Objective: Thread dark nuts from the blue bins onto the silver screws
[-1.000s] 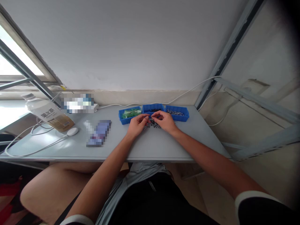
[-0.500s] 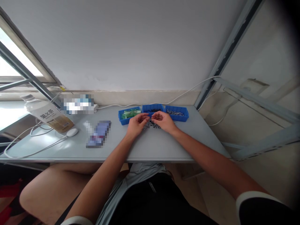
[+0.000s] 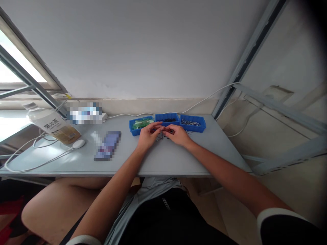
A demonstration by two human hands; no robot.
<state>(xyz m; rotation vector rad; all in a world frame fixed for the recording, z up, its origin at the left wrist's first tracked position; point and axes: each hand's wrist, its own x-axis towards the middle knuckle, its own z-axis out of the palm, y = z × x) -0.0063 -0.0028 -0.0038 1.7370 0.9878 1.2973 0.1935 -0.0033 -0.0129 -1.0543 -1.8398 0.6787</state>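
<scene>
My left hand [image 3: 149, 136] and my right hand [image 3: 178, 135] meet fingertip to fingertip above the desk. Both are closed in a pinch, and whatever lies between the fingertips is too small to make out. Under them sit small dark and metal pieces [image 3: 160, 137], partly covered by my right hand. Just beyond, three blue bins stand in a row. The left bin [image 3: 132, 129] holds green and clear pieces, the middle bin [image 3: 176, 124] small black parts, and the right bin [image 3: 198, 129] thin metal pieces resembling screws.
On the grey desk [image 3: 163, 163], a blurred-out flat object [image 3: 108, 146] lies left of my hands. Farther left are a tilted drink bottle [image 3: 55, 124], a round white device [image 3: 78, 144] and its cable. A white cable [image 3: 127, 115] runs along the wall behind the bins.
My right hand has dropped slightly and shifted left, closer to the left fingertips. It now covers more of the loose pieces. My left hand stays nearly still.
</scene>
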